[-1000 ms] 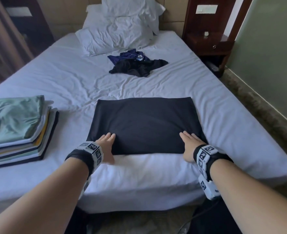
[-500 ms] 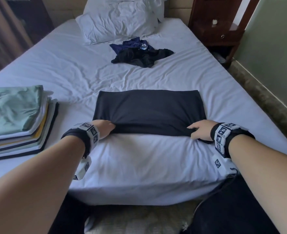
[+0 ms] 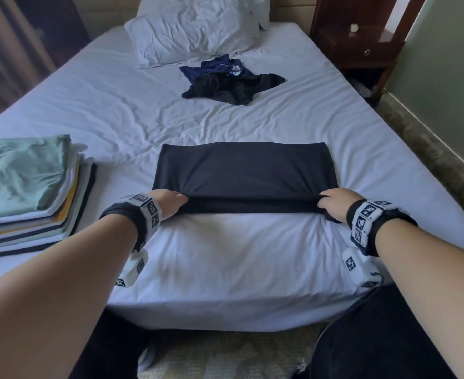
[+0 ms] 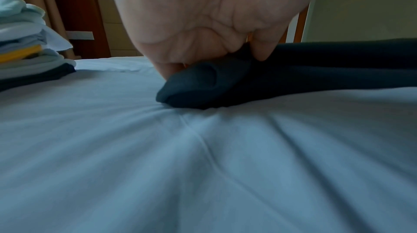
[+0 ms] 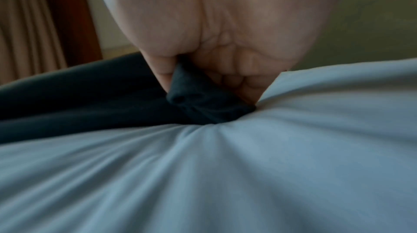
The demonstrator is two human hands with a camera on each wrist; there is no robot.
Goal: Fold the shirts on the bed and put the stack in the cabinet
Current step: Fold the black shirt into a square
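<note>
Gripping the near edge of the dark shirt (image 3: 246, 173), one hand at each corner: the left hand (image 3: 168, 199) has fingers and thumb curled tight on the near-left corner, the right hand (image 3: 334, 202) likewise clamped on the near-right corner. Left wrist view: the bunched corner of cloth sits pinched between thumb and fingers (image 4: 171, 69), its lowest fold touching the sheet. Right wrist view: same pinch, the corner wadded under the curled fingers (image 5: 243, 83), the sheet puckered just below. Between the hands the near edge is raised off the white bed (image 3: 225, 258) and drawn taut; beyond the hands the rest of the shirt lies flat as a wide rectangle. To the outside of the left hand, near but apart: stack of folded shirts (image 3: 26, 192), green one on top, white, yellow and dark layers beneath. Well beyond both hands, past the far edge of the held shirt: heap of unfolded dark clothes (image 3: 225, 83), navy and black, loose on the sheet. Farther still: white pillows (image 3: 195, 34) at the head of the bed. Beyond the right hand, off the bed's far corner: wooden nightstand (image 3: 362, 47). Both wrists carry patterned marker bands.
</note>
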